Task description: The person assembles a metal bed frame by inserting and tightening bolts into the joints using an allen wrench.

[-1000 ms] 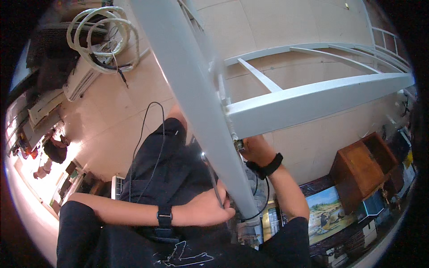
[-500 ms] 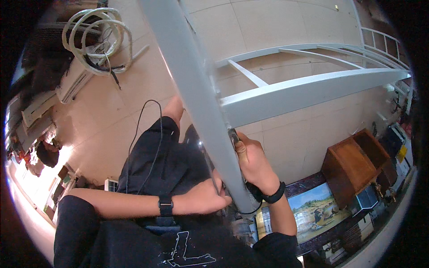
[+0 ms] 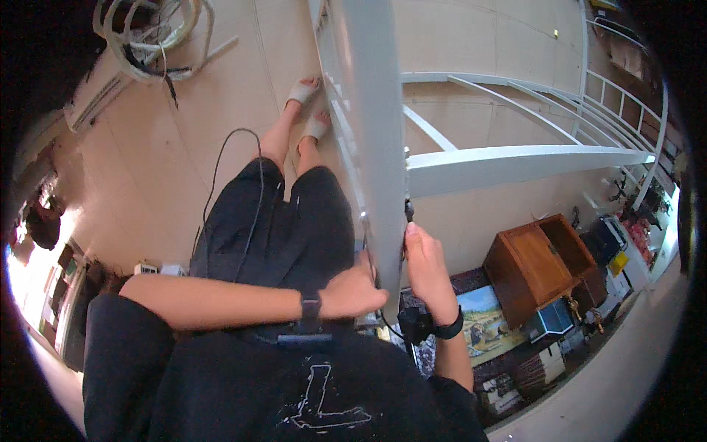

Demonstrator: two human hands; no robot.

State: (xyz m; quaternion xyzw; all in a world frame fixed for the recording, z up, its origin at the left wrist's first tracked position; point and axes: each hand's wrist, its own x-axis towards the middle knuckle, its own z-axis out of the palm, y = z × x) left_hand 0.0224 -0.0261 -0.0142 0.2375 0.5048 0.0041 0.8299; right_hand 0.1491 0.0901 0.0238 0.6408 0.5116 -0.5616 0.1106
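A long grey-white metal post of a bed-like frame stands before me, running from the far side to my waist. My left hand is closed at the near left edge of the post, its fingertips partly hidden. On the other side, my right hand is closed around a dark tool, of which only the end shows. That end sits against the post, just below where a wide side rail joins it. A bolt head shows higher up at this joint.
Thin slats cross the frame, which reaches far right. A brown wooden cabinet and a landscape picture lie to the right. Coiled pale tubing is at the far left. A thin black cable loops over my shorts.
The view has shifted, and the post now appears more upright and further right. My feet have come into sight. Both hands remain at the post, the dark tool still in my right hand.
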